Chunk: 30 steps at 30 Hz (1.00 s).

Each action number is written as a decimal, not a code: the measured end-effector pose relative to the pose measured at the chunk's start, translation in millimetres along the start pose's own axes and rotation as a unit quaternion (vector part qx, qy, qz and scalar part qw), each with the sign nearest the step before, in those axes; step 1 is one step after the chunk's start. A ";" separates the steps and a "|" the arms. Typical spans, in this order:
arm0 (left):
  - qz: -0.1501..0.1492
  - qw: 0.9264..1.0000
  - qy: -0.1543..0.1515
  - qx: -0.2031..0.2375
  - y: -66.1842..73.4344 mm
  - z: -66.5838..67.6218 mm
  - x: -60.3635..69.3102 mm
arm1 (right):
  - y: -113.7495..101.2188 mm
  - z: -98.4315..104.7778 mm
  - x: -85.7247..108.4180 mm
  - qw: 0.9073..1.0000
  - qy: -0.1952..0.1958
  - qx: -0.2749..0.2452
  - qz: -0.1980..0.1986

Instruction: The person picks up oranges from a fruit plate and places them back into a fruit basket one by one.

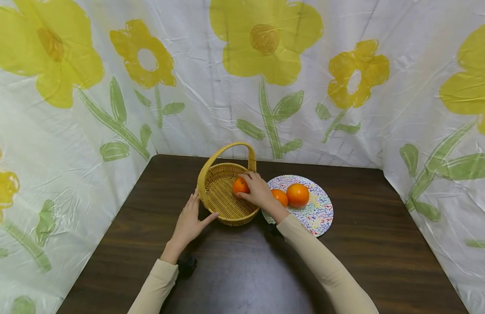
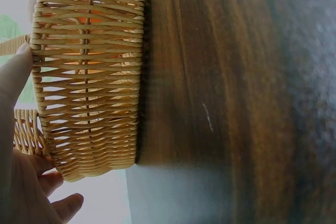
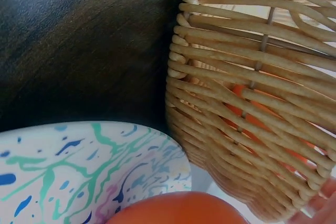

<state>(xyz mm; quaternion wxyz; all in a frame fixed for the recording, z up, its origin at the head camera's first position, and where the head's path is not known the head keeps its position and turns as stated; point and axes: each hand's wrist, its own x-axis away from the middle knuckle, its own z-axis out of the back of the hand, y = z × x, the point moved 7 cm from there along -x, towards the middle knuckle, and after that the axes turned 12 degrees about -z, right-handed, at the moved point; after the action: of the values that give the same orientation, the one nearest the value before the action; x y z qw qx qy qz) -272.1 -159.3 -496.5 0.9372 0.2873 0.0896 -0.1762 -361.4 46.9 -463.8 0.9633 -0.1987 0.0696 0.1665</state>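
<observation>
A yellow woven wicker basket (image 1: 222,192) with an arched handle stands on the table. Inside its right part, my right hand (image 1: 259,192) grips an orange (image 1: 240,187) with thumb and fingers. Through the weave, the right wrist view shows that orange in part. My left hand (image 1: 189,223) rests against the basket's left and near side, thumb and fingers spread; the left wrist view has the thumb at the rim of the basket (image 2: 89,93). Right of the basket, two more oranges, one whole (image 1: 298,195) and one partly behind my right hand (image 1: 280,197), lie on a colourful patterned plate (image 1: 322,213).
The dark wooden table (image 1: 368,244) runs back to a white curtain (image 1: 195,109) printed with yellow flowers, which also hangs at both sides. The plate's edge lies close to the basket's right side.
</observation>
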 end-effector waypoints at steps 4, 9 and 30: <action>0.001 1.000 0.001 0.004 0.4 -0.3 0.3 | 1.2 5.9 3.0 1.000 0.012 -0.019 0.007; 0.001 1.000 0.001 0.006 0.1 -0.7 0.7 | 3.9 10.9 6.0 1.000 0.013 -0.025 0.010; 0.001 1.000 0.004 0.002 -1.9 -1.0 0.9 | 12.0 28.4 18.7 0.997 0.043 -0.064 0.008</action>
<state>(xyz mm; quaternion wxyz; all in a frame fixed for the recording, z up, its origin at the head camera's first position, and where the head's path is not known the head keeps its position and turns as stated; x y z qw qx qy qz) -272.1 -160.5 -498.5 0.9366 0.2897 0.0926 -0.1742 -346.2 74.3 -445.9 0.9435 -0.2658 0.1014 0.1696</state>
